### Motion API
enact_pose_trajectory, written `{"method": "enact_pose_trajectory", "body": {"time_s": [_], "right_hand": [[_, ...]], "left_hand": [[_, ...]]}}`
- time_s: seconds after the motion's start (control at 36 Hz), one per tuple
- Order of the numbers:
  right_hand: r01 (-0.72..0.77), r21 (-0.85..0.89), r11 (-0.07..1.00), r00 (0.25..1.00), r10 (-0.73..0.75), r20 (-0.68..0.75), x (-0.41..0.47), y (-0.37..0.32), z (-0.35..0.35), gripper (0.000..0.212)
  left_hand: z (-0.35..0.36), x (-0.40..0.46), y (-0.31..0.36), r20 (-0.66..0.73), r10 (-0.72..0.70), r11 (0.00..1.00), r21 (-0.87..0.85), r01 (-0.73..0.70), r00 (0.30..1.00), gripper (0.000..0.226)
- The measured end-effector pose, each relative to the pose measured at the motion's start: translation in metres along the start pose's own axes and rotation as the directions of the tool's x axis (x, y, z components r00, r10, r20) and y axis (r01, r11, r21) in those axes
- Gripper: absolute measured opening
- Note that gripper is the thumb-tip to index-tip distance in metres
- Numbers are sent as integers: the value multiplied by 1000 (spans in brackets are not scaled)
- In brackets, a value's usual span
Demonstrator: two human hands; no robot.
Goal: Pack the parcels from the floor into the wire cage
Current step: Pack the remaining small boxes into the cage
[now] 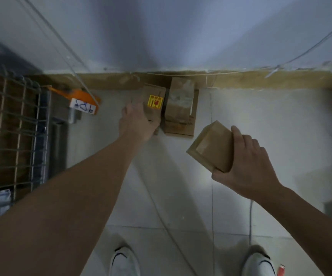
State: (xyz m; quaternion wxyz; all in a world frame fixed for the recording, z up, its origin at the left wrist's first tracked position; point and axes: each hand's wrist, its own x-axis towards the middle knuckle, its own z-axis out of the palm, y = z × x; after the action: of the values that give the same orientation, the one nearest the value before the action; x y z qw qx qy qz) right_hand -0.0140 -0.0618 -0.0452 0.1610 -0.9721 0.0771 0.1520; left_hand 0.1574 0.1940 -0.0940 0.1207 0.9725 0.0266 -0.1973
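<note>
Cardboard box (212, 145) gripped in right hand (246, 166), ready for cage (11, 124) far left | left hand (136, 122) grabbing stickered box (154, 103) mid-frame, grip looks closed-ish

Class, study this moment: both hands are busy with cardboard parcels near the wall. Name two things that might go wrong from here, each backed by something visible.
1. The right hand grips a small parcel by one end, tilted; it may slip while attention is on the other side.
2. The left hand reaches one-handed for the parcel with the yellow sticker, which stands close beside a taller parcel on the floor; pulling it out could topple that neighbour.
</note>
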Motion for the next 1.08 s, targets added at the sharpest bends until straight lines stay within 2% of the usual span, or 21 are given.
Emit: {"method": "enact_pose_trajectory", "body": {"time_s": [0.14,0.28,0.44,0.53,0.61,0.72,0.83,0.92,1.0,1.08], "right_hand": [[-14,3,1000,999,14,50,-4,19,23,119],[-44,-8,999,992,44,120,-18,28,23,120],[-66,-47,997,986,72,151,-31,11,-27,121],[-71,-63,995,988,79,134,-37,-14,-69,121],[-79,-82,994,988,89,124,-44,-50,-122,119],[-85,-94,992,992,93,83,-57,-109,-214,116],[-52,-143,988,998,55,19,-78,-176,-326,112],[-36,-194,980,999,31,-32,-99,-228,-409,110],[-27,-164,986,997,14,-78,-123,-280,-482,114],[15,-168,986,995,-31,-95,-149,-326,-537,113]], "left_hand": [[36,41,12,37,17,996,83,-20,999,125],[41,46,5,-8,-34,997,69,35,999,114],[-14,3,-2,-50,-102,995,-26,101,994,116],[-65,-30,-1,-71,-30,999,-19,28,997,117],[-127,-67,7,-87,119,993,5,-119,989,114],[-235,-116,25,-68,263,965,20,-262,962,112],[-367,-163,42,-4,357,933,38,-357,934,111],[-463,-202,46,43,407,911,52,-408,913,118],[-544,-240,45,-29,458,886,92,-454,888,115],[-609,-277,32,-44,456,886,118,-449,889,106]]}}
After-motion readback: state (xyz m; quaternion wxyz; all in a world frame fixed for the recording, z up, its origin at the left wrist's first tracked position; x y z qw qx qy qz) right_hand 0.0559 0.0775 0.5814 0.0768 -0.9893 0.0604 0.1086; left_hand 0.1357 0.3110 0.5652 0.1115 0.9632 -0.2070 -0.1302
